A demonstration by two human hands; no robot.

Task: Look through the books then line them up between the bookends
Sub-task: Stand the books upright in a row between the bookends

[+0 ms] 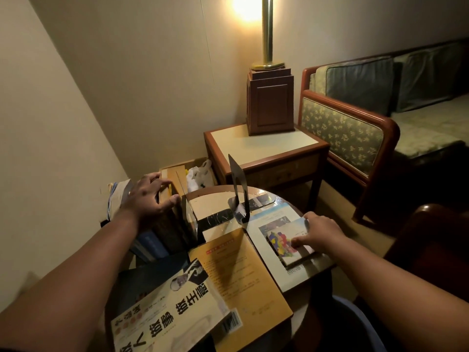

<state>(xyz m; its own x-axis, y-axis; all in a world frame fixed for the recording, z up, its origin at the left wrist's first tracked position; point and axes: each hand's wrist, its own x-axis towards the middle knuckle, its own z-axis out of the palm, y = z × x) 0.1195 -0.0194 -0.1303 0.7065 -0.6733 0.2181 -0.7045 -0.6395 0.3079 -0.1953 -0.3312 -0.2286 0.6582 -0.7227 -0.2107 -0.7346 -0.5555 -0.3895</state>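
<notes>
On a small round table (281,196), my left hand (147,196) grips the tops of several upright books (167,232) at the left edge, beside a clear bookend (190,217). A black metal bookend (238,179) stands upright further right. My right hand (319,232) rests on a small white book with a colourful cover (281,242), fingers at its edge; it lies on a larger pale book (269,217). A yellow book (241,275) and a white book with large black characters (175,318) lie flat in front.
A cardboard box with a white plastic bag (200,174) sits behind the table. A side table (264,148) carries a lit lamp with a wooden base (269,102). A sofa (355,128) stands to the right, a dark chair (436,250) nearer. A blue bin rim (360,316) shows below.
</notes>
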